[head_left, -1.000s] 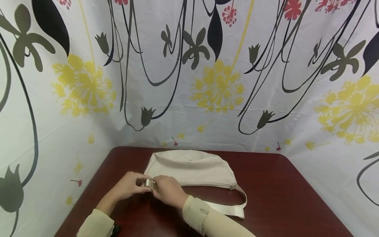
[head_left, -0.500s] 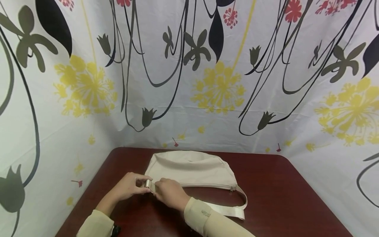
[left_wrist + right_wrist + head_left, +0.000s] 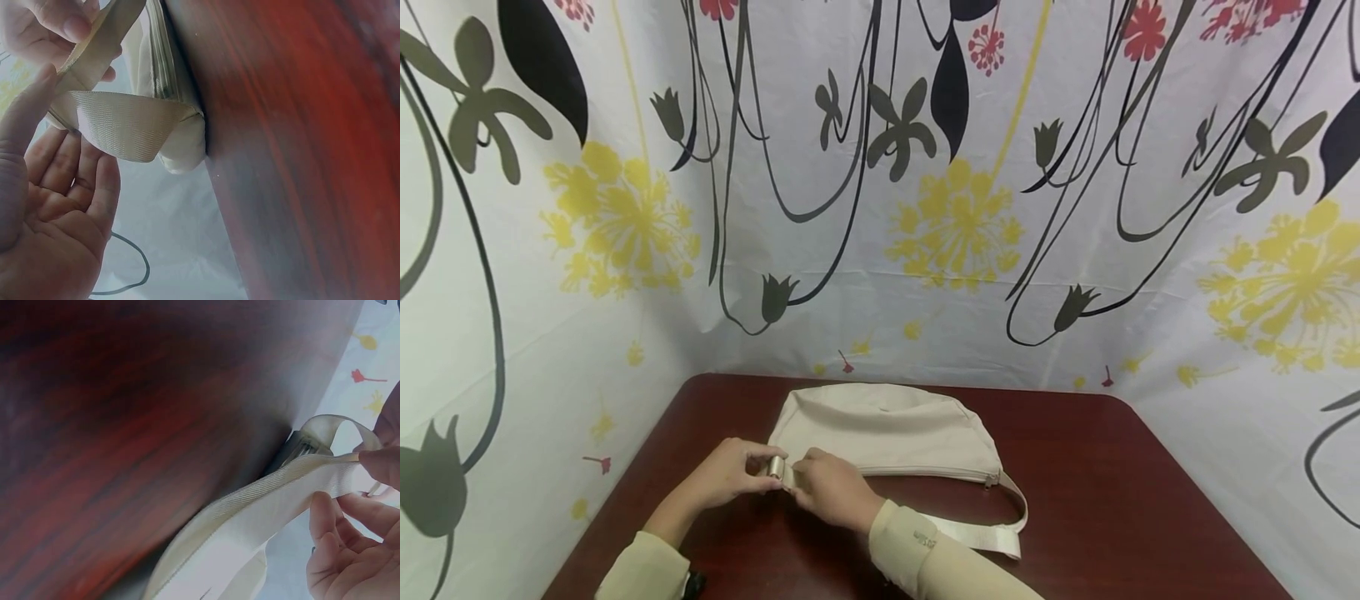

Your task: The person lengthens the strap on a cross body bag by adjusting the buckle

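A cream shoulder bag (image 3: pixel 887 429) lies on the table, its zipper side facing me. At its left end, my left hand (image 3: pixel 730 471) pinches the bag's webbing strap (image 3: pixel 125 128) between thumb and fingertips, where the strap bends into a loop. A shiny, pale section of the loop (image 3: pixel 777 467) shows between those fingers in the head view. Just to the right, my right hand (image 3: pixel 835 490) pinches a flat length of the same strap (image 3: pixel 256 519). The other fingers of my left hand extend below the loop in the left wrist view.
The dark red wooden table (image 3: pixel 1097 483) has rounded far corners. A loose part of the strap (image 3: pixel 977 535) curves from the bag's right end back under my right sleeve (image 3: pixel 947 558). A flower-printed white cloth (image 3: pixel 850 250) hangs around the table's back and sides.
My right hand has shifted slightly right, away from my left hand, still pinching the strap. My left hand keeps its grip on the loop. The bag stays in place.
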Demonstrator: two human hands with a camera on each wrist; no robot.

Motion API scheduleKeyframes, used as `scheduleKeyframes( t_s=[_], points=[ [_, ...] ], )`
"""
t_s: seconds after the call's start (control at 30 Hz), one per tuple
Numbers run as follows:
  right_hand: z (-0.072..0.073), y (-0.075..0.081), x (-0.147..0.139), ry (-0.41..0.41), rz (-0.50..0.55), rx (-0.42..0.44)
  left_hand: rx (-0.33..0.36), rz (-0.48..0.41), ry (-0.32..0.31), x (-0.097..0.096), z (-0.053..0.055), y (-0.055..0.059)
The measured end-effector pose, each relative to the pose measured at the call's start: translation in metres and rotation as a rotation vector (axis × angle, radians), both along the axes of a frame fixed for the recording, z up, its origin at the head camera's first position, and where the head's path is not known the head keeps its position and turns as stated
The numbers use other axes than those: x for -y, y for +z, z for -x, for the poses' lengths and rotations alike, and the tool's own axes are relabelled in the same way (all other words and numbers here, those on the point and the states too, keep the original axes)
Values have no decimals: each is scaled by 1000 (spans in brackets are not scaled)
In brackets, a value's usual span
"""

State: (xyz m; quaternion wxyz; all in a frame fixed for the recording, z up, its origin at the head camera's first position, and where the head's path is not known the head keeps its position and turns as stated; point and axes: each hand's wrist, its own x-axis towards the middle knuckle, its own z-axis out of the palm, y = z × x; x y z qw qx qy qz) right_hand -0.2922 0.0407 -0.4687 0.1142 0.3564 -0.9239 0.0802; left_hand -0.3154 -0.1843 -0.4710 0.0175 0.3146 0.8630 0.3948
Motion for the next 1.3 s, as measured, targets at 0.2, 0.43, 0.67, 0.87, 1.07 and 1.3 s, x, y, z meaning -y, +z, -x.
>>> scheduleKeyframes(
  t_s=[0.2,0.43,0.67,0.87,1.07,1.3],
  points=[
    [0,3,1,1,31,30,13,-15,-9,0,0,-2],
    [-1,6,3,-1,47,22,19,-22,-8,-2,-1,-2],
    [0,5,4,-15,24,-16,0,-21,-1,-2,0,-3],
    [0,5,5,-31,1,-29,-41,-5,17,-2,-1,-1],
    [-1,4,2,-48,-10,-52,-39,-3,29,-2,-2,1],
    [-2,2,-1,-60,-30,-56,-20,-14,13,-1,-2,0]
  ],
)
